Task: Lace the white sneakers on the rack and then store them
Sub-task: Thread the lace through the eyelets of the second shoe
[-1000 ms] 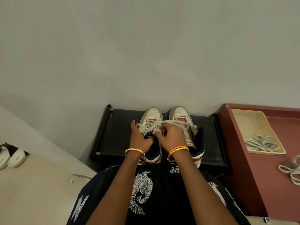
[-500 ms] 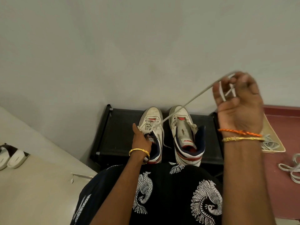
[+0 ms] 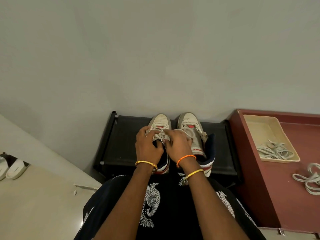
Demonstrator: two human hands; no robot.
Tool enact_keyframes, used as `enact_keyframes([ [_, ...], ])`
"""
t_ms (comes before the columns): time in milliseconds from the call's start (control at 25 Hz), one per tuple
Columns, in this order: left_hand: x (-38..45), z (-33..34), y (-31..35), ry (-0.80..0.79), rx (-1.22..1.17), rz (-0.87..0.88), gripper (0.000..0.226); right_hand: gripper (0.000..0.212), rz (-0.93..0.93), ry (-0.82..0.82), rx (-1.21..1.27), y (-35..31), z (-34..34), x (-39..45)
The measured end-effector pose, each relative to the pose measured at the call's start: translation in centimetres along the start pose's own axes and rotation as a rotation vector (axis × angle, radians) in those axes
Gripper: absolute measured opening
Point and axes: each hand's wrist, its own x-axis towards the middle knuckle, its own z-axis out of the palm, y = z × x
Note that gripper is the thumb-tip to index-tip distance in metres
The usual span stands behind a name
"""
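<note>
Two white sneakers with navy and red trim stand side by side on a black rack [image 3: 124, 144] against the wall. Over the left sneaker [image 3: 160, 122] both my hands work at its white lace [image 3: 161, 135]. My left hand [image 3: 148, 146] holds the shoe's left side with curled fingers at the lace. My right hand [image 3: 177, 143] pinches the lace over the tongue. The right sneaker [image 3: 189, 124] stands untouched, its tongue bare and its collar open; part of it is behind my right hand.
A dark red cabinet [image 3: 285, 196] stands right of the rack. On it a beige tray [image 3: 259, 129] holds several laces [image 3: 274, 150], and a loose lace [image 3: 308, 179] lies near the right edge. Another pair of white shoes [image 3: 12, 168] sits on the floor, far left.
My right hand, raised high to the right pulling the lace taut half a second ago, has come back down to the left sneaker. My left hand stayed at the shoe.
</note>
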Motion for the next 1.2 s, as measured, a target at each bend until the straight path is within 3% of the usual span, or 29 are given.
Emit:
enact_keyframes([
  [80,-0.1,-0.1,0.0,-0.009,-0.04,-0.016,0.021,0.028,0.041,0.022,-0.145,-0.7,-0.3,0.3],
  [160,-0.3,-0.2,0.2,-0.019,-0.096,-0.051,0.021,0.021,0.046,0.152,-0.157,-1.3,-1.2,-0.2],
  [320,-0.6,-0.2,0.8,0.031,-0.128,-0.119,0.024,0.013,0.01,0.607,0.438,-1.6,-6.0,-1.1],
  [480,-0.7,-0.2,0.9,0.003,-0.174,-0.133,0.025,0.027,0.076,0.593,0.887,-1.6,-6.7,-0.9],
  [560,-0.6,-0.6,0.6,-0.02,-0.186,-0.11,0.024,0.023,0.169,0.603,1.049,-1.4,-5.8,-0.5],
  [640,-0.4,-1.0,0.4,-0.022,-0.146,-0.06,0.02,0.017,0.219,0.641,0.966,-0.9,-5.6,-0.4],
  [720,0.0,-1.6,0.7,0.013,-0.178,-0.054,0.014,0.033,0.203,0.672,0.651,-0.6,-5.3,-0.8],
  [800,0.6,-3.1,2.3,0.096,-0.436,-0.14,0.008,0.031,0.082,0.629,0.383,-0.4,-3.6,-1.2],
  [880,1.8,-5.1,4.5,0.126,-0.805,-0.235,0.023,0.022,0.015,0.423,0.297,-0.4,-1.5,-1.1],
  [960,3.2,-7.3,6.3,0.045,-0.967,-0.235,0.026,0.024,0.035,0.194,0.271,-0.3,-0.1,-0.9],
  [1040,4.2,-8.0,6.5,-0.058,-0.774,-0.25,0.022,0.028,0.086,0.088,0.252,-0.5,0.4,-0.7],
  [1200,3.1,-4.2,3.0,-0.454,0.019,-0.263,0.014,0.023,0.181,0.119,0.241,-1.0,0.8,-0.4],
])
